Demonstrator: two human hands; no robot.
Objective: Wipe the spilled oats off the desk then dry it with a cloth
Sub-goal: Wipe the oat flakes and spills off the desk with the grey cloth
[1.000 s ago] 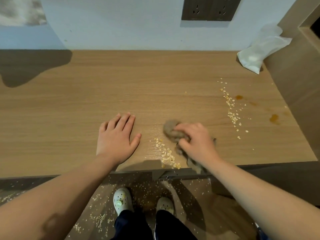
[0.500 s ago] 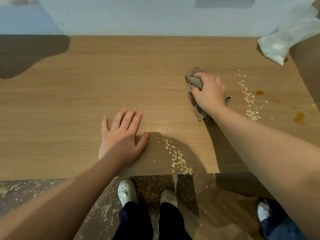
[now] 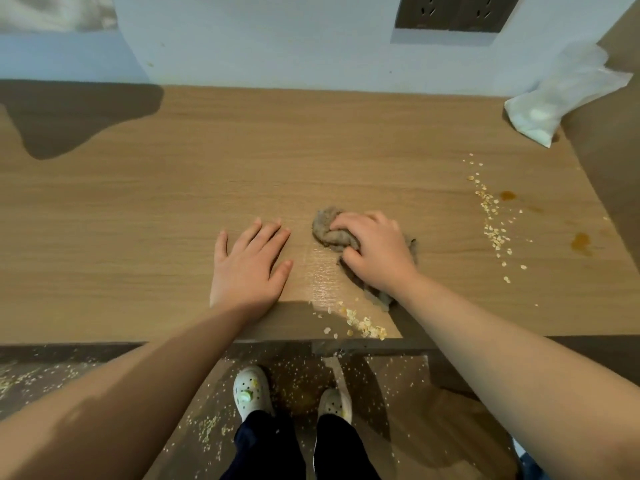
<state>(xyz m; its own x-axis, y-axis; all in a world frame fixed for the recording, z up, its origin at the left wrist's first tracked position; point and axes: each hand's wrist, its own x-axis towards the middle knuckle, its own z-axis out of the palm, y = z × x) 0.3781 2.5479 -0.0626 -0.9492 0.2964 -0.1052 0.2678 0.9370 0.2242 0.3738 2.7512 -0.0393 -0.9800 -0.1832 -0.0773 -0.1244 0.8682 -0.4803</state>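
My right hand [image 3: 375, 251] grips a crumpled grey-brown rag [image 3: 327, 230] pressed on the wooden desk [image 3: 173, 202], right of centre. My left hand [image 3: 247, 268] lies flat on the desk beside it, fingers straight. A small heap of oats [image 3: 363, 323] sits at the desk's front edge, just below the rag. A longer trail of oats [image 3: 493, 223] runs down the right side. A wet streak [image 3: 320, 271] shines between my hands.
Brown liquid spots [image 3: 580, 241] lie near the right oat trail. A white cloth [image 3: 554, 109] lies in the far right corner against a wooden side panel [image 3: 609, 150]. Oats litter the floor [image 3: 207, 427] around my shoes. The wall [image 3: 277, 46] with sockets stands behind.
My right hand has dragged the rag back from farther up the desk toward me and to the left, near my left hand. The left hand has stayed flat in place.
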